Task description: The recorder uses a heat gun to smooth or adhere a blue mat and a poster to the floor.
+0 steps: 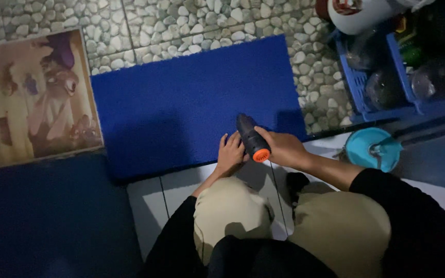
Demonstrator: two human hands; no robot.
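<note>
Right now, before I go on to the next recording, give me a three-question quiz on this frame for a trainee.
1. True or false: both hands, the left hand and the right hand, are on the dark tool with the orange end.
2. What lies under the tool? A) the picture mat B) the blue mat C) the blue crate
3. What round thing sits on the floor to the right of the right forearm?

Key:
1. True.
2. B, the blue mat.
3. A turquoise lid.
</note>
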